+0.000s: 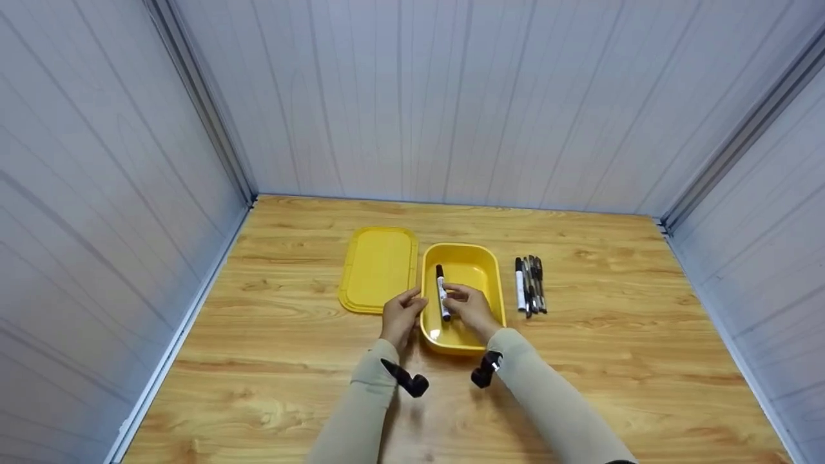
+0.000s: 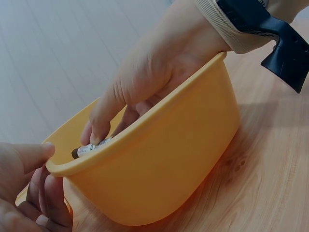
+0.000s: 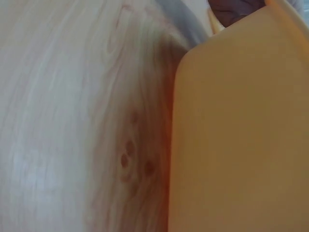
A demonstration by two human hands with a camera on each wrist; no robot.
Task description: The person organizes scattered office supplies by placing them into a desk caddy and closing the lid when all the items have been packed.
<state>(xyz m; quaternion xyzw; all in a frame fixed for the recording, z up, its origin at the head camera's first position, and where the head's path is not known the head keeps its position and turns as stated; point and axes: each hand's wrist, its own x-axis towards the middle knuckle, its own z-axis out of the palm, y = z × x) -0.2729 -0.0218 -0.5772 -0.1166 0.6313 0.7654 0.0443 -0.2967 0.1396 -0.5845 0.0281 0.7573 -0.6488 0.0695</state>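
Observation:
A yellow plastic box (image 1: 467, 274) sits open on the table in the head view. My left hand (image 1: 401, 316) grips its left rim, thumb over the edge and the other fingers against the outer wall, as the left wrist view shows. Inside the box, my right hand (image 1: 475, 310) pinches a white marker with black ends (image 1: 441, 287) between thumb and fingers. The marker lies lengthwise along the left side; whether it touches the bottom I cannot tell. In the right wrist view the box's outer wall (image 3: 241, 135) fills the right side, and the marker is hidden.
A yellow lid (image 1: 379, 267) lies flat to the left of the box, close to its wall. On the right, another white marker (image 1: 520, 287) and several dark pens (image 1: 533, 283) lie side by side. Pale panel walls (image 1: 419, 103) enclose the wooden table (image 1: 271, 361) at the back and sides.

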